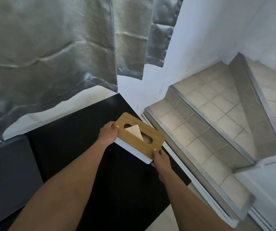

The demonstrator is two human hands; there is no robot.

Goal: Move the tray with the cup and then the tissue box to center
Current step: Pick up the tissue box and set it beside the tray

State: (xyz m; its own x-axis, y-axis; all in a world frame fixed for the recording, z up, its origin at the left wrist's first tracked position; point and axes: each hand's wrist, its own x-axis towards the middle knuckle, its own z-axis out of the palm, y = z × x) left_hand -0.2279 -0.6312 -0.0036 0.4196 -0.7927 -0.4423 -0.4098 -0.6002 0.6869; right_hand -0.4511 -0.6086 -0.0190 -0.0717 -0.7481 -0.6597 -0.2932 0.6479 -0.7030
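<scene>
The tissue box [143, 142] has a wooden lid with an oval slot, white sides and a folded tissue poking out. It sits near the far right corner of the black table [77, 139]. My left hand [108, 133] grips the box's far left end. My right hand [160, 160] grips its near right end. Both arms reach forward over the table. No tray or cup shows in this view.
Grey curtains [50, 52] hang behind the table. Tiled steps [205, 114] with metal edging rise on the right, close to the table's right edge. A dark sofa cushion [9, 172] lies at the left.
</scene>
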